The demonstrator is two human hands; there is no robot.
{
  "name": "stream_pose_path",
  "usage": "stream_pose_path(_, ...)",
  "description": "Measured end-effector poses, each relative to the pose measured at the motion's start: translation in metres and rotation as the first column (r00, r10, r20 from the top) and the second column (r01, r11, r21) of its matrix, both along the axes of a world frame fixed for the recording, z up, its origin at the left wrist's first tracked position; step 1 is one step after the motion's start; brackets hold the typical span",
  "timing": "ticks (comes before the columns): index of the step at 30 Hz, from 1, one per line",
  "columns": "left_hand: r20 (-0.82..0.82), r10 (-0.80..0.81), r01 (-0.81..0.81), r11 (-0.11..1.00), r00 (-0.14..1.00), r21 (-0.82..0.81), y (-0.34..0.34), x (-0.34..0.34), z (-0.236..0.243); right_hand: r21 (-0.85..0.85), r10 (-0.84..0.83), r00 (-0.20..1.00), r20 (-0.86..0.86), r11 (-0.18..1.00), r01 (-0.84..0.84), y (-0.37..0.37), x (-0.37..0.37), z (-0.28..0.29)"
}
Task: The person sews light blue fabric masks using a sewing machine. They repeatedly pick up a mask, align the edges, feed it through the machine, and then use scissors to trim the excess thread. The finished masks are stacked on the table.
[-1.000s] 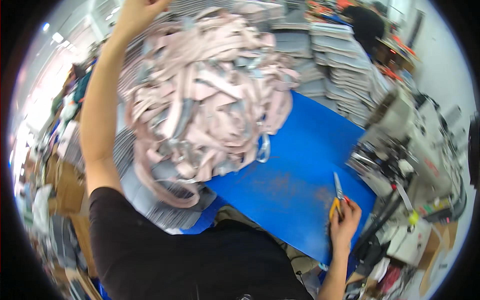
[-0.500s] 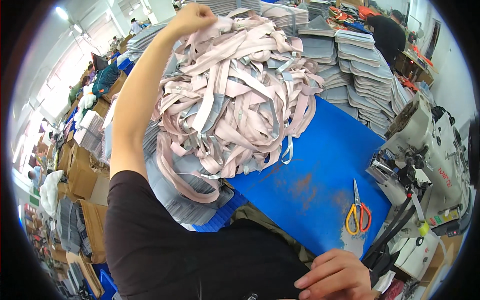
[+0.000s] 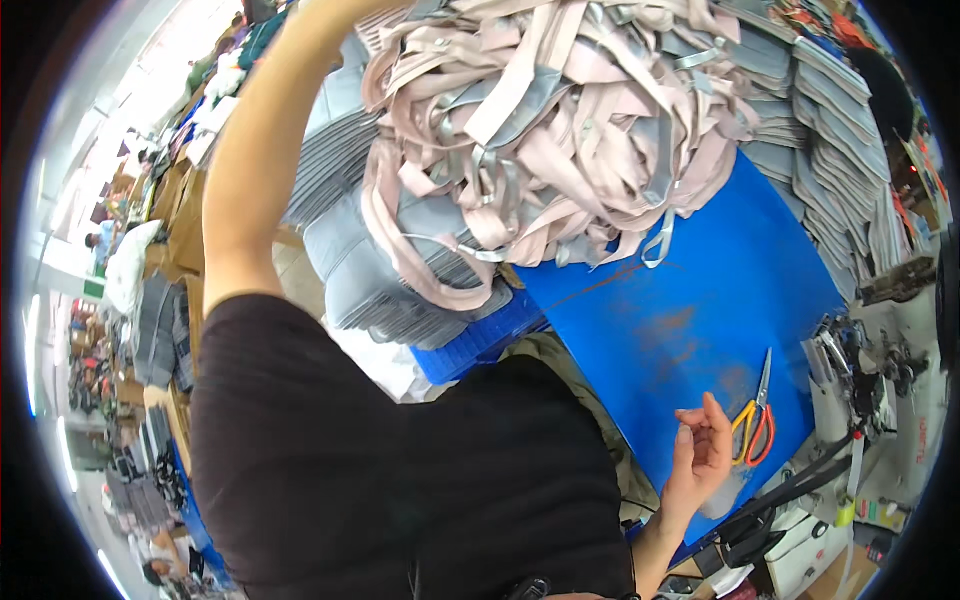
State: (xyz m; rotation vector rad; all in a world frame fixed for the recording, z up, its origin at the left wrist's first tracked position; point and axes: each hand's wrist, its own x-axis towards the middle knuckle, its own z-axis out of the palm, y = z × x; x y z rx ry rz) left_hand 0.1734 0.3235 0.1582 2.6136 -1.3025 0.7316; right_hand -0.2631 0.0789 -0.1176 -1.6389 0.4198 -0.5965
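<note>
My left forearm (image 3: 250, 170) reaches up beside a big heap of pale pink straps (image 3: 560, 130) with grey fabric and small metal parts; the hand is cut off at the top edge, its fingers hidden. My right hand (image 3: 700, 450) is open and empty, fingers loosely curled, just left of scissors (image 3: 762, 410) with yellow and red handles that lie on a blue mat (image 3: 620, 350). Stacked grey padded pieces (image 3: 345, 255) sit under and left of the heap.
Grey fabric stacks (image 3: 830, 140) rise at the back right. A sewing machine (image 3: 890, 380) stands at the right, a blue crate (image 3: 470, 340) below the heap. Cardboard boxes (image 3: 180, 215) and goods line the left, with small distant people. A dark-clothed person (image 3: 880, 90) is behind the stacks.
My right hand has let go of the scissors onto the mat and is now beside them. My left arm stays raised over the heap. The whole view has shifted as my head turned.
</note>
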Motion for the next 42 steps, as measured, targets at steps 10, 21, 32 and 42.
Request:
stream_pose_path(10,-0.265,0.119,-0.033,0.951,0.957,0.308,0.131,-0.123,-0.222,0.039,0.286,0.957,-0.049,0.958,-0.285,0.017,0.043,-0.003)
stream_pose_path(21,-0.35,-0.648,0.594,0.761,0.676,-0.263,-0.081,-0.185,-0.14,0.228,0.458,0.822,0.339,0.808,-0.544,0.1,0.088,0.065)
stream_pose_path(32,-0.04,-0.348,0.311,0.878,0.937,-0.364,-0.134,-0.02,-0.026,0.456,-0.061,0.981,0.187,0.889,-0.031,-0.035,0.127,0.054)
stream_pose_path(42,0.185,0.566,-0.577,0.816,0.804,0.013,0.032,0.286,0.036,0.373,-0.195,0.978,-0.076,0.904,0.21,-0.074,0.065,-0.009)
